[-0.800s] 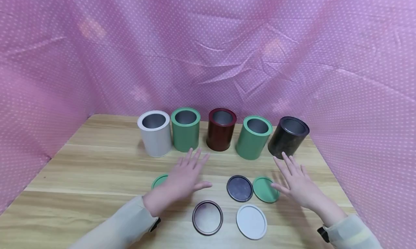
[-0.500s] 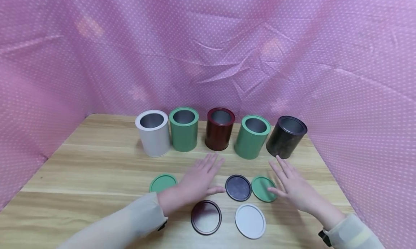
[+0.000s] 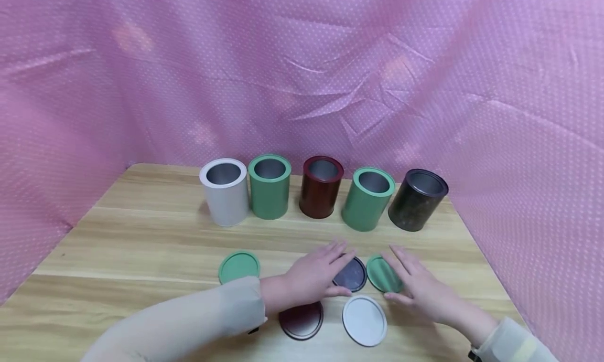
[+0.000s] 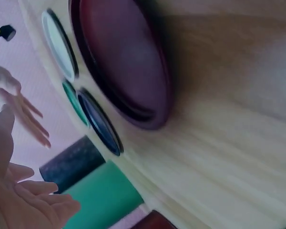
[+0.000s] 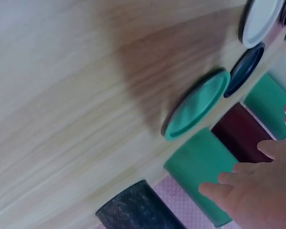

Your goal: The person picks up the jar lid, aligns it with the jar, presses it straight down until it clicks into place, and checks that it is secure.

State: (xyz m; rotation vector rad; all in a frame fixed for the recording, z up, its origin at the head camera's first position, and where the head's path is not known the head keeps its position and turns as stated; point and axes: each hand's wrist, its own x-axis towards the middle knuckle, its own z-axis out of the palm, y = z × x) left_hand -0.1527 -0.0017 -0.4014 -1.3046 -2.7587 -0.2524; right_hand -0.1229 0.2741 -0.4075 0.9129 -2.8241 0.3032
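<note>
Lid in play: black lid point(image 3: 351, 273), flat on tabletop point(image 3: 141, 236), centre of the near cluster.
Left hand point(image 3: 315, 277): your fingers flat, spread, tips over its left edge.
Right hand point(image 3: 417, 287): relaxed, empty, over green lid point(image 3: 381, 274) just right.

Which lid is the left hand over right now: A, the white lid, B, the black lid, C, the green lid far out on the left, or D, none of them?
B: in the head view the left hand reaches flat over the near edge of the black lid, fingers straight.
</note>
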